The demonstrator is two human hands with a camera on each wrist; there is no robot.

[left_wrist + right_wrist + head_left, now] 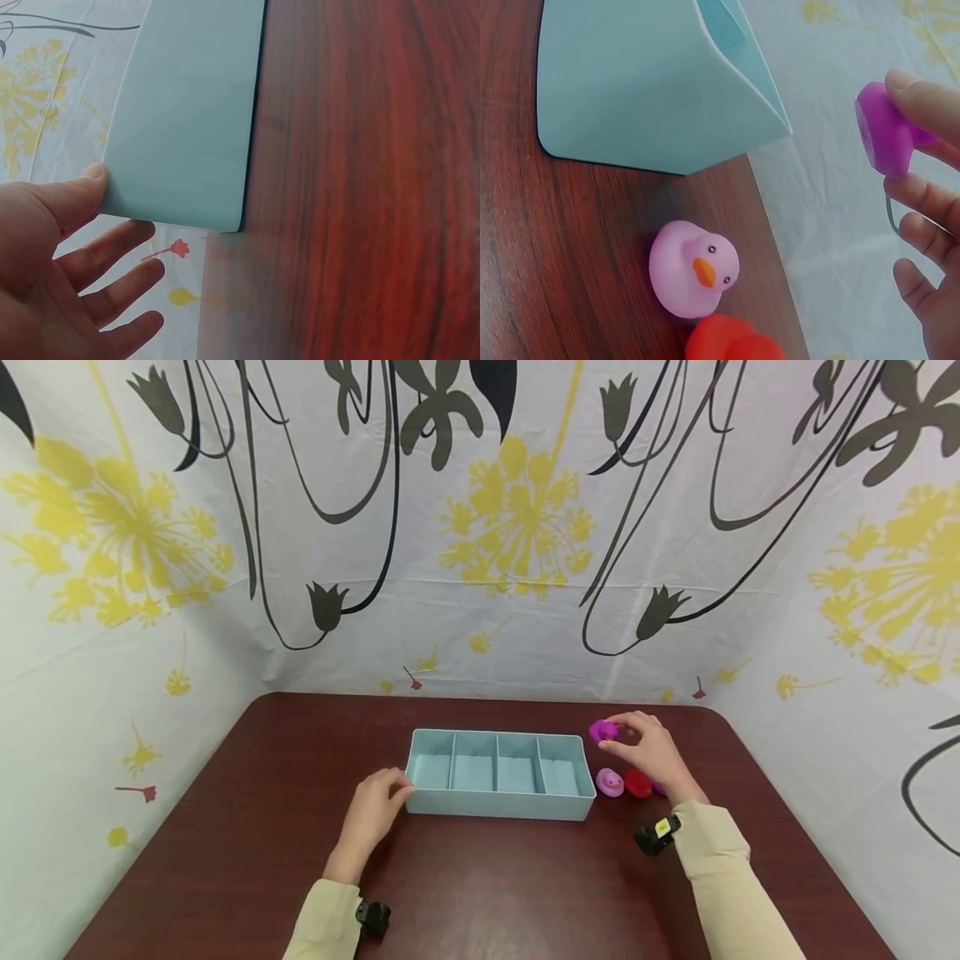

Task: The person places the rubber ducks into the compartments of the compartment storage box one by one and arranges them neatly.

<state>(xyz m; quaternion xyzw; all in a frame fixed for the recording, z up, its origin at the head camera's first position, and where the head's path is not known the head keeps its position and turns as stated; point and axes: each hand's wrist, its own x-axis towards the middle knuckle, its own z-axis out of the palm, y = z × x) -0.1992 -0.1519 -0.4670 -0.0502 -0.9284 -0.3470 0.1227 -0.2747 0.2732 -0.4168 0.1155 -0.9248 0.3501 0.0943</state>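
A light blue box (501, 804) with a row of compartments sits on the table, its compartments bare inside. At its left end, my left hand (377, 800) pinches the corner between thumb and index finger; the other fingers are spread in the left wrist view. Beyond the box's right end, my right hand (651, 750) holds a purple rubber duck (889, 131) between thumb and fingers, raised with its flat base showing. Below that hand, a pink rubber duck (690, 270) stands on the table. A red toy (637, 782) touches it, and another purple toy (659, 788) is mostly hidden by the wrist.
The dark red wooden table (495, 885) has rounded far corners. A white cloth (450, 543) with yellow and grey flower prints hangs behind it and along both sides. A small black camera is strapped to each wrist.
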